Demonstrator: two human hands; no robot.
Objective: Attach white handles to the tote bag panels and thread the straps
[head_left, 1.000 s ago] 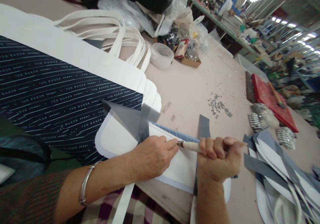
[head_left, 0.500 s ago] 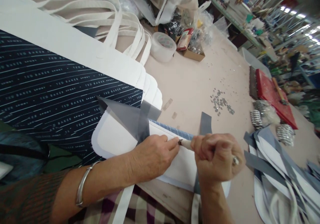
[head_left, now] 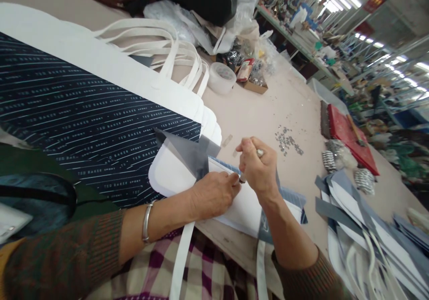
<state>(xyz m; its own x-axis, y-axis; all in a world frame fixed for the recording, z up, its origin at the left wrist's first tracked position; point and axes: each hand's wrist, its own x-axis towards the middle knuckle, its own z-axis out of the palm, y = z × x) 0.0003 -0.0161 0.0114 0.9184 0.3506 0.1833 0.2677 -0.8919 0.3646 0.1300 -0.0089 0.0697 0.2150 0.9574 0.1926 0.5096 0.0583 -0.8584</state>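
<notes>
My right hand [head_left: 259, 163] is wrapped round a white-handled tool [head_left: 260, 153], held upright, with its dark tip down at the white panel [head_left: 244, 208]. My left hand [head_left: 214, 195] lies on that panel, its fingertips bunched beside the tip; whether they pinch something is hidden. Blue striped fabric [head_left: 225, 163] shows along the panel's far edge. Grey strips [head_left: 202, 159] cross the panel left of my hands, and a white strap [head_left: 182, 259] hangs from its near edge.
Dark printed fabric [head_left: 83, 125] and stacked white panels with straps [head_left: 167, 63] lie left. Beyond are a tape roll [head_left: 221, 78] and scattered metal bits [head_left: 288, 141]. Rightward are a red block [head_left: 351, 139] and a pile of grey-white pieces [head_left: 372, 228].
My right hand has swung up from a slanted to a more upright hold on the tool. My left hand stays by the tip. The camera view has shifted.
</notes>
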